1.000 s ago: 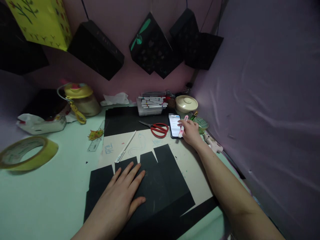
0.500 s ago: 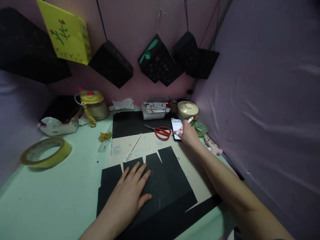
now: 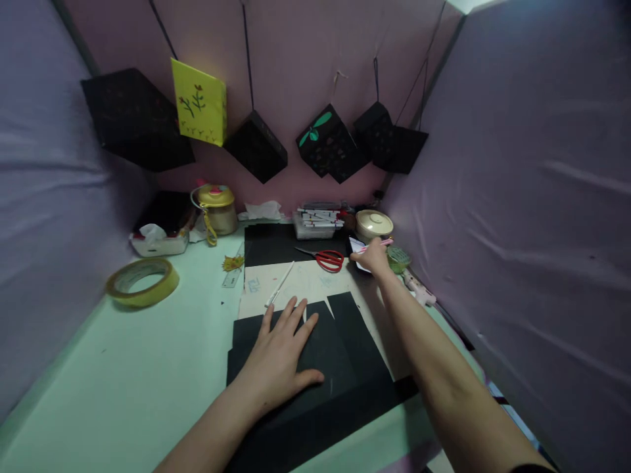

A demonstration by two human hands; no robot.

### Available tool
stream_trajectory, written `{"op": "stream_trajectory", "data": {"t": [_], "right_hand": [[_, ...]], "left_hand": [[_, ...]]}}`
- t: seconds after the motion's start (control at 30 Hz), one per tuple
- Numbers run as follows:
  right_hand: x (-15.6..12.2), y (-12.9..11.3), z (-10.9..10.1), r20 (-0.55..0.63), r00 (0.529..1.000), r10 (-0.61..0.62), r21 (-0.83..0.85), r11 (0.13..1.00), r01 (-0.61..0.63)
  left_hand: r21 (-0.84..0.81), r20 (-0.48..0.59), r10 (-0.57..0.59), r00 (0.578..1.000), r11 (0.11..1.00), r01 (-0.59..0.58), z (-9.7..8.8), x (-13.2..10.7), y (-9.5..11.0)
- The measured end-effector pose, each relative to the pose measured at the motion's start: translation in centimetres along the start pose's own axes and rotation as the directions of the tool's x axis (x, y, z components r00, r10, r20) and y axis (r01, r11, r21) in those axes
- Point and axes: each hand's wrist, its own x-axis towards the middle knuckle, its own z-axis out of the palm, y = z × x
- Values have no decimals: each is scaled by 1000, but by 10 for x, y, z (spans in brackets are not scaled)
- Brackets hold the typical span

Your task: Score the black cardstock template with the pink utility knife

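My left hand (image 3: 283, 351) lies flat with fingers spread on a cut sheet of black paper (image 3: 345, 341) near the front of the pale green table (image 3: 148, 368). My right hand (image 3: 373, 257) reaches to the far right and is closed round a pink pen-like tool (image 3: 377, 245), held over a phone (image 3: 355, 248) whose screen is mostly hidden by the hand. Red-handled scissors (image 3: 326, 259) lie just left of that hand. A white pencil (image 3: 280, 293) rests on the beige board (image 3: 315, 282) beyond my left fingertips.
A roll of yellow tape (image 3: 142, 281) sits at the left. At the back are a yellow-lidded jar (image 3: 217, 208), a box of markers (image 3: 319, 220), a cream lidded bowl (image 3: 374, 224) and a ruler (image 3: 233, 274). A glue gun (image 3: 419, 289) lies by the right wall. Black and yellow paper bags (image 3: 200, 103) hang above.
The view has pulled back and tilted up, showing more wall. My right hand has lifted the pink tool over the phone, tipping it more level. My left hand stays flat on the black paper.
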Motion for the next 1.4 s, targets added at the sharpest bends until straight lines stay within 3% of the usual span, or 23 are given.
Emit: {"op": "stream_trajectory", "data": {"t": [0.1,0.17,0.2,0.27,0.33,0.4,0.47,0.53,0.63,0.73,0.8,0.93,1.0,1.07,1.13,1.2,1.27,1.3,1.4], "right_hand": [[-12,6,-26,-13,998,53,148,988,-51],[-37,5,-40,0,1000,31,229,973,-30],[-55,2,-44,0,1000,4,257,966,-4],[-100,-11,-44,10,986,-166,332,931,153],[-147,-30,-33,0,931,-365,375,863,338],[-187,-49,-17,26,863,-505,390,800,456],[-208,-62,-6,65,839,-540,362,796,485],[-207,-65,-3,107,815,-570,355,787,504],[-173,-53,-13,241,787,-568,328,811,484],[-128,-31,-20,400,801,-445,106,891,442],[-106,-18,-14,473,799,-372,-72,887,456],[-94,-7,7,441,850,-289,-186,897,401],[-102,-8,9,394,862,-318,-153,902,403],[-117,-11,6,259,868,-423,-17,897,442],[-134,-15,2,29,805,-593,240,786,570],[-151,-19,-1,-154,627,-764,401,531,746],[-163,-23,0,-206,490,-847,434,369,822],[-167,-24,1,-206,458,-864,438,338,833],[-171,-25,5,-164,443,-882,431,340,836]], "left_hand": [[-252,-83,-28,996,968,7,-3,-1,5],[-569,-73,-146,987,819,79,-4,0,8],[-736,-35,-217,975,665,122,-4,1,10],[-963,104,-308,946,206,173,-4,4,14],[-964,186,-292,938,-241,117,-4,8,16],[-866,190,-256,948,-498,39,-3,13,15],[-763,181,-313,932,-643,-67,-2,18,10],[-751,181,-338,923,-654,-92,1,21,1],[-736,173,-316,933,-671,-91,1,22,-14],[-726,126,-296,947,-678,-114,-4,20,-24],[-725,94,-288,953,-676,-133,-8,18,-28],[-726,56,-266,962,-672,-143,-13,16,-32],[-726,53,-244,968,-675,-131,-14,15,-33],[-722,56,-219,974,-682,-112,-13,15,-34],[-716,64,-189,980,-693,-87,-12,14,-34],[-709,77,-153,985,-703,-54,-9,13,-33],[-702,103,-96,990,-712,4,-6,13,-31],[-697,114,-57,992,-716,39,-4,12,-30],[-681,106,48,993,-724,108,1,11,-27]]}}
